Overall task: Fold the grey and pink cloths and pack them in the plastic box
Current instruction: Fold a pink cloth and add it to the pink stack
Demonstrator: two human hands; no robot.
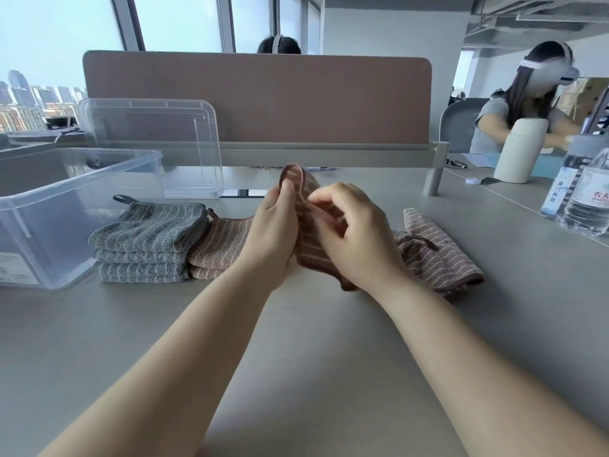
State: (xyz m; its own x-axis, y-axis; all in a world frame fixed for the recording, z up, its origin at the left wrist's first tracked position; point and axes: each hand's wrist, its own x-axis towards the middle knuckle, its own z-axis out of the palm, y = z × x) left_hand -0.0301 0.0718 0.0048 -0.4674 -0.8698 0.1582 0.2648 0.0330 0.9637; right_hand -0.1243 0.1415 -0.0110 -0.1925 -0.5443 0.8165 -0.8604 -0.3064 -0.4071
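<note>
Head view suggests folding nearly done, packing unstarted: left hand (275, 234) and right hand (357, 240) fingers pinch a pink striped cloth (309, 255) above the grey counter (313, 357), folded grey striped cloths (148, 240) and folded pink cloths (217, 250) wait beside the clear plastic box (69, 206), one crumpled pink cloth (438, 255) remains.

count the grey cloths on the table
3, all folded in one stack beside the box: top cloth, middle cloth, bottom cloth. A thin one could be hidden between the layers.
</note>
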